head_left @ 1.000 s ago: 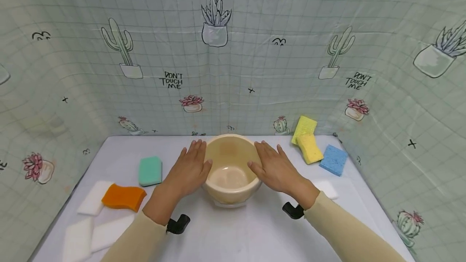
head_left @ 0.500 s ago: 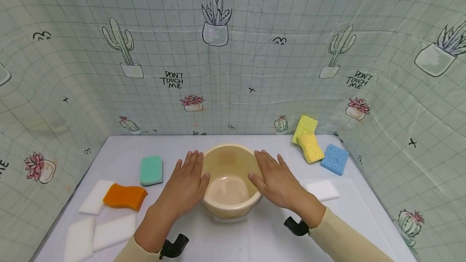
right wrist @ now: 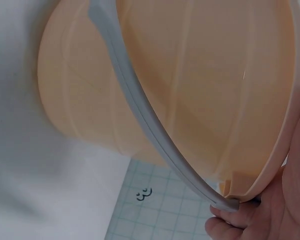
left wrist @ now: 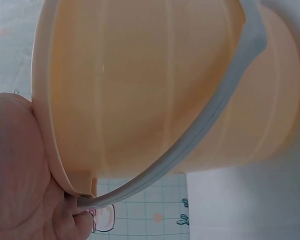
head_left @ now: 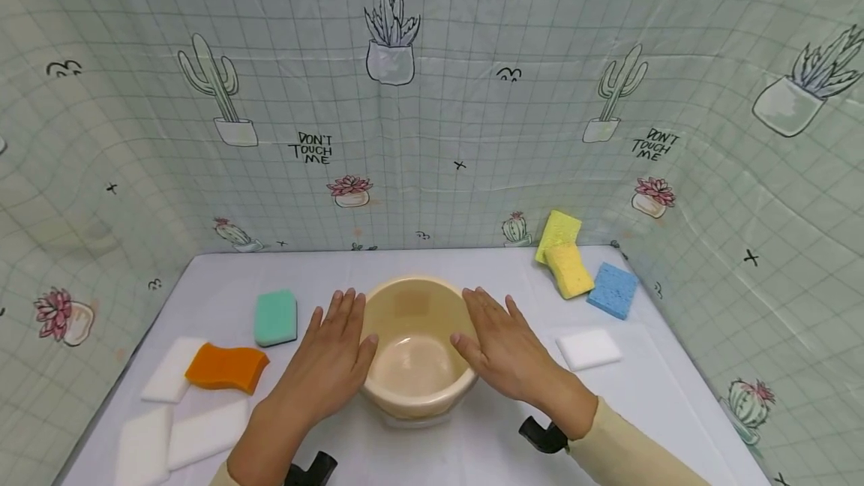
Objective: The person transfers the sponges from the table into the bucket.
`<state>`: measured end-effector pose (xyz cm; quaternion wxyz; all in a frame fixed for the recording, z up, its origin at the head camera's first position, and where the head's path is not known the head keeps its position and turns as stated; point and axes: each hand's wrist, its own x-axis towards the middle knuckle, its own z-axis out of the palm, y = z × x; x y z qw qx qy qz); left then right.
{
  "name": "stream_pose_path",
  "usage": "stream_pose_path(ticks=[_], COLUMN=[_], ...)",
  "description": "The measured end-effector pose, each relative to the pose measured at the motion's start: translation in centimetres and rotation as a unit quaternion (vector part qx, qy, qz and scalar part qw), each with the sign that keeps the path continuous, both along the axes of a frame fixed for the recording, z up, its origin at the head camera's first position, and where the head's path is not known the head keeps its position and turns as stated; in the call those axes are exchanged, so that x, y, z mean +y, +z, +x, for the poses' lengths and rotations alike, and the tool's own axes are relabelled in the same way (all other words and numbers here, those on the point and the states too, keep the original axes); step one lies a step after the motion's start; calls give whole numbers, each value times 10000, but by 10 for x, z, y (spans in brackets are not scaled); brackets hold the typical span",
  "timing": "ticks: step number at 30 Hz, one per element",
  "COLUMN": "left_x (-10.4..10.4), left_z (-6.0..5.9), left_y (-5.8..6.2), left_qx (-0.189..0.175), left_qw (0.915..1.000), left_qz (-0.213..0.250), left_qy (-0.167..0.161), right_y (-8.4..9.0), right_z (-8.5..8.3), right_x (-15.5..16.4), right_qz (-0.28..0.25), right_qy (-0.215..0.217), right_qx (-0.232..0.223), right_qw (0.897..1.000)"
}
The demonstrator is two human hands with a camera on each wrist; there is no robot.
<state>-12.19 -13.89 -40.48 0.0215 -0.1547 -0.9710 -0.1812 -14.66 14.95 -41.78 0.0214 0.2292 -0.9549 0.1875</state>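
on the counter (head_left: 432, 276), the left hand (head_left: 328, 362) and right hand (head_left: 505, 355) pressed flat-fingered against the beige bucket (head_left: 413, 362); repositioning it seemed underway, and next called for steady, even pressure.

White table (head_left: 472, 456), beige bucket (head_left: 415, 388), green, orange, yellow, blue, white sponges (head_left: 588, 348)

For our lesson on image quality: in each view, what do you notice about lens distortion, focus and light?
Head view: wide-angle lens bows the backdrop grid; even light; bucket and both hands sharp. Left wrist view: the bucket fills the frame, soft at close range. Right wrist view: the bucket's far end blurs, with a small glint on its wall.
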Motion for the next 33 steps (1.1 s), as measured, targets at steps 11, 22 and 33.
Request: stream_pose_path(ticks=[11,22,33], left_x=[-3,-9,-9], left_z=[2,0,-1], left_y=[0,-2,-1], left_qx=[-27,8,87], left_qw=[10000,10000,9998], left_qz=[-3,29,-154], left_qy=[-18,-3,-6], right_y=[-2,-2,-3], right_z=[0,1,2], right_x=[-3,-3,-2], right_qz=[58,152,161], right_qy=[-28,-47,-67], right_qx=[-2,187,302], right_qw=[10000,9997,9994])
